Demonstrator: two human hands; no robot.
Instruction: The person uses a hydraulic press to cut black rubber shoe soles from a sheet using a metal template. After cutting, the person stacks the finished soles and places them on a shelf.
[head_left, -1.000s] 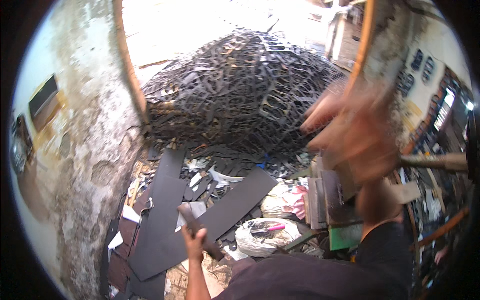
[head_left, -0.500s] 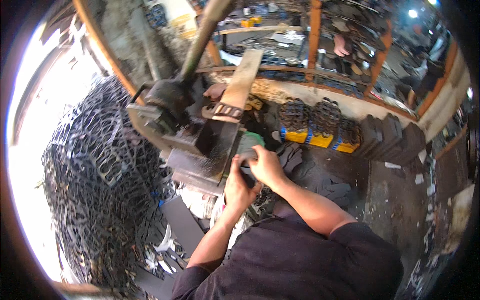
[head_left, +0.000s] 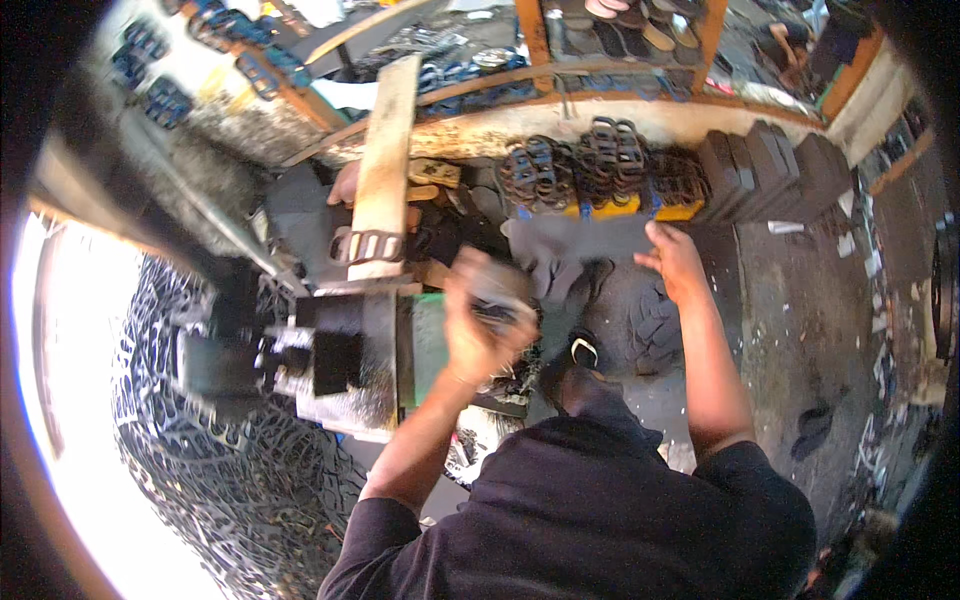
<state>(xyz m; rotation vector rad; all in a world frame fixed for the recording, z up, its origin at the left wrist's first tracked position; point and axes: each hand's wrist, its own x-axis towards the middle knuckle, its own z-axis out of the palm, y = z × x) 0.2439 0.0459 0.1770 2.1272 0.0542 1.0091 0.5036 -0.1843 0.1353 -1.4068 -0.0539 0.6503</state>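
Observation:
My left hand [head_left: 472, 325], blurred by motion, is curled round a dark, shiny-edged object [head_left: 503, 308], whose exact kind the blur hides. It hovers just right of the green pad [head_left: 428, 345] on the press machine [head_left: 350, 352]. Farther right, my right hand [head_left: 676, 262] is raised, thumb and finger at the end of a flat dark grey sheet [head_left: 580, 238]. This smeared sheet stretches left over dark grey cut pieces on the floor. A pale wooden board [head_left: 385, 150] with a brown slotted strap [head_left: 368, 246] at its near end stands behind the press.
Strappy sandals [head_left: 612, 150] are stacked on yellow and blue boxes by the low wall. Dark sheets [head_left: 765, 165] stand piled to their right. A heap of black cut-out scraps [head_left: 210, 480] fills the left. Dark cut pieces [head_left: 655, 330] lie on the floor. Beyond the frame, a person's arm [head_left: 790, 50] shows.
My hands, together at the press's edge before, are now apart. The right has moved right with the grey sheet; the left stays near the pad. The view has shifted, and the green pad shows more.

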